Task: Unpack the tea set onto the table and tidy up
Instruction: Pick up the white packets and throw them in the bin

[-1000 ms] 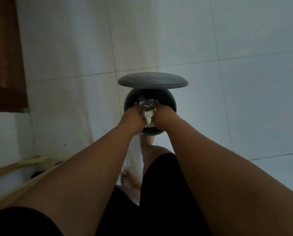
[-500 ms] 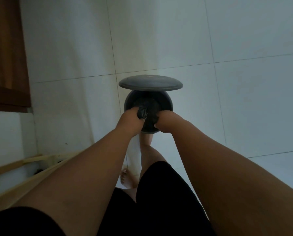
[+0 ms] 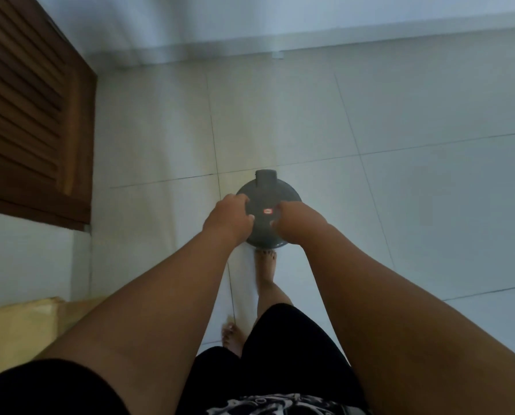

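Both hands hung over the bin when I looked down through the head camera. My left hand [image 3: 229, 220] was curled into a loose fist at the near-left edge of the lid, fingers folded in, with nothing that I could see between them. My right hand [image 3: 292, 223] was bent the same way at the near-right edge, fingertips tucked under toward the palm; whether either hand actually touched the lid I could not tell.

The grey bin [image 3: 265, 218] stood on the floor with its round lid shut flat over it. A small red and white sticker [image 3: 267, 211] sat near the middle of the lid, between my two hands, and a squared hinge tab [image 3: 266, 178] stuck out at the lid's far edge.

Just on the near side of the bin one bare foot [image 3: 265, 266] was planted, toes almost at its base; the other foot [image 3: 231, 336] stood farther back and a little to the left. Black shorts [image 3: 280, 348] covered my legs nearer still.

Pale floor tiles [image 3: 400, 190] spread all around the bin. Well to the left of it rose a brown louvred wooden door [image 3: 26, 115], and far beyond the bin a white wall [image 3: 250, 19] met the floor. Near-left of the bin a yellowish cardboard edge [image 3: 17, 327] showed, blurred.
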